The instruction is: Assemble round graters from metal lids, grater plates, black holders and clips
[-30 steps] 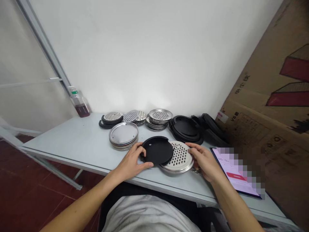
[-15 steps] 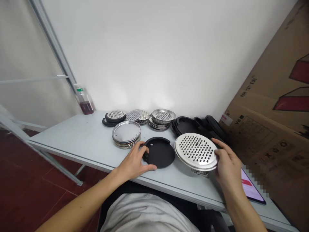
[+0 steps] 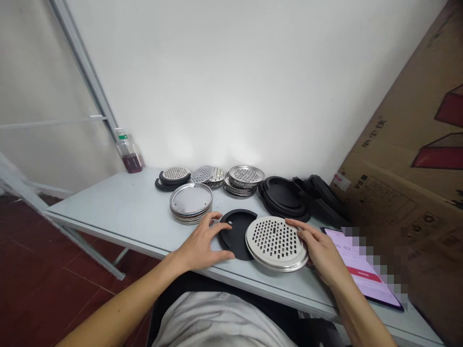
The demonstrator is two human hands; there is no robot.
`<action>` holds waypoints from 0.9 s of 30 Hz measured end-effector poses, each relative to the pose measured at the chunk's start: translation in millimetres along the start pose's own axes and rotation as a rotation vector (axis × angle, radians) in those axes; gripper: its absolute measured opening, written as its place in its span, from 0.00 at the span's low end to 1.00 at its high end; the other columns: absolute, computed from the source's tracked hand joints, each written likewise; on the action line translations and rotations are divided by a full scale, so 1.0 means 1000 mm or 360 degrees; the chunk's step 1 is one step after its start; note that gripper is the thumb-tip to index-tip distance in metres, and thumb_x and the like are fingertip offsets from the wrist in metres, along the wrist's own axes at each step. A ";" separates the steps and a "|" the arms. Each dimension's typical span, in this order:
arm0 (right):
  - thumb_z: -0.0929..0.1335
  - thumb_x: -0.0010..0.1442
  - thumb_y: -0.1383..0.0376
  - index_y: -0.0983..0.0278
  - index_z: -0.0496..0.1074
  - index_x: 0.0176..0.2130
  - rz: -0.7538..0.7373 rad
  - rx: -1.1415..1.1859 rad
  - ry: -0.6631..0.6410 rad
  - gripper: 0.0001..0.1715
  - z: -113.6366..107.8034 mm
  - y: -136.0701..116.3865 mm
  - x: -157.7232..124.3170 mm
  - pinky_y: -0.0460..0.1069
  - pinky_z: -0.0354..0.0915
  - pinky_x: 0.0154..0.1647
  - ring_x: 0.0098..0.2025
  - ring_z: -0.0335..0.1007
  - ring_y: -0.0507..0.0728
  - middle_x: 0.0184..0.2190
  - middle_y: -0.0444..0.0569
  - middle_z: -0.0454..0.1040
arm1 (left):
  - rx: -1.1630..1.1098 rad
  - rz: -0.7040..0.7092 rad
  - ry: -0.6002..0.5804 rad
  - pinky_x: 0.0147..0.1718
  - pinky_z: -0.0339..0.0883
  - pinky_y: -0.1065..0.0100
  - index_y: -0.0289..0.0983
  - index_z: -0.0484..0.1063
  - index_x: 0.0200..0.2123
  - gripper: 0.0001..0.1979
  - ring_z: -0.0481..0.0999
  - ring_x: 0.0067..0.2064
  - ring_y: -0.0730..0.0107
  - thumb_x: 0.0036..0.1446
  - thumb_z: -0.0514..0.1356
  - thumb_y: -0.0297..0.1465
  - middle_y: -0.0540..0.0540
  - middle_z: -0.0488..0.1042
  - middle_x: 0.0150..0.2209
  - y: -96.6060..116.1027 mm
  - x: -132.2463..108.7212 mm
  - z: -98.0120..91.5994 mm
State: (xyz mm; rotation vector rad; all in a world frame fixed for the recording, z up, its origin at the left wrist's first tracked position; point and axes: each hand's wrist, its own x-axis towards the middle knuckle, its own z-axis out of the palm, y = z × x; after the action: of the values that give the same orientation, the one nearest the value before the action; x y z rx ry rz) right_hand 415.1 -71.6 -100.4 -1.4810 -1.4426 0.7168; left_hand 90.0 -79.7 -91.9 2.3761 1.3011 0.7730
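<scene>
My right hand (image 3: 320, 248) grips the right rim of a round perforated metal disc (image 3: 277, 241), thumb and fingers at its edge. The disc has rows of small dark holes and overlaps the right part of a black round tray (image 3: 231, 248) with a raised rim. At the tray's left side, my left hand (image 3: 206, 243) is spread, its fingers apart over the rim; whether a fingertip touches it I cannot tell. Just behind the left hand stands a stack of plain metal discs (image 3: 191, 200).
Along the wall sit black-rimmed grater discs (image 3: 175, 173), loose perforated plates (image 3: 206, 174), a stack of perforated metal discs (image 3: 246, 176) and black round trays (image 3: 282, 195). A tablet (image 3: 358, 270) lies at the right, beside a large cardboard box (image 3: 398, 178). A bottle of dark liquid (image 3: 130, 156) stands at the left.
My right hand has brought the perforated disc left, so it now overlaps the black tray. My left hand's fingers have spread away from the tray's rim. More of the tablet shows.
</scene>
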 end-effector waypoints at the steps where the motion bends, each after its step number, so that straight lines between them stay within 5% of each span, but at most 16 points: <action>1: 0.65 0.59 0.54 0.63 0.78 0.50 -0.0031 -0.0058 -0.0027 0.25 0.000 0.000 0.000 0.48 0.67 0.26 0.28 0.76 0.57 0.32 0.50 0.82 | -0.0007 -0.0016 -0.0062 0.61 0.60 0.48 0.45 0.67 0.60 0.37 0.58 0.66 0.44 0.48 0.69 0.49 0.37 0.52 0.67 -0.002 0.000 0.000; 4: 0.67 0.59 0.47 0.62 0.76 0.53 -0.0044 -0.0288 -0.0137 0.30 0.001 -0.002 -0.002 0.50 0.68 0.31 0.32 0.76 0.59 0.34 0.49 0.82 | -0.0040 -0.0042 -0.0208 0.64 0.55 0.47 0.47 0.63 0.62 0.40 0.52 0.70 0.44 0.48 0.70 0.48 0.39 0.44 0.71 -0.004 0.000 0.001; 8: 0.65 0.61 0.43 0.58 0.75 0.55 -0.0149 -0.0700 -0.0162 0.32 0.003 -0.008 -0.005 0.51 0.65 0.29 0.27 0.73 0.59 0.28 0.47 0.80 | -0.0099 -0.0028 -0.0158 0.64 0.57 0.52 0.45 0.68 0.57 0.32 0.62 0.65 0.52 0.50 0.70 0.45 0.40 0.57 0.65 -0.002 0.002 -0.001; 16: 0.60 0.64 0.42 0.54 0.70 0.60 -0.0283 -0.1009 -0.0203 0.33 0.007 -0.010 -0.005 0.56 0.69 0.44 0.48 0.77 0.67 0.49 0.50 0.80 | -0.0118 0.0024 -0.0096 0.61 0.61 0.52 0.45 0.73 0.51 0.26 0.66 0.61 0.53 0.49 0.71 0.43 0.42 0.63 0.56 0.000 0.001 -0.001; 22: 0.58 0.67 0.45 0.54 0.67 0.62 -0.0446 -0.1089 -0.0268 0.32 0.010 -0.006 -0.005 0.60 0.68 0.48 0.52 0.75 0.69 0.52 0.53 0.78 | -0.0188 0.0010 -0.0178 0.65 0.54 0.50 0.44 0.74 0.48 0.22 0.56 0.69 0.49 0.51 0.70 0.42 0.40 0.52 0.69 0.001 0.003 -0.004; 27: 0.57 0.68 0.45 0.54 0.64 0.64 -0.0476 -0.1206 -0.0273 0.33 0.013 -0.011 -0.008 0.59 0.69 0.44 0.49 0.76 0.68 0.50 0.56 0.78 | -0.0182 0.0058 -0.0292 0.66 0.51 0.46 0.49 0.67 0.60 0.33 0.51 0.71 0.47 0.51 0.70 0.43 0.42 0.47 0.72 0.004 0.011 -0.003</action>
State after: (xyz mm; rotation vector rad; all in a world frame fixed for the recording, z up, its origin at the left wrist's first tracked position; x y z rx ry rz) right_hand 397.9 -77.7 -96.9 -1.7115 -2.1575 0.0960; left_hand 95.4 -72.6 -84.3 2.3237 1.1129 0.6061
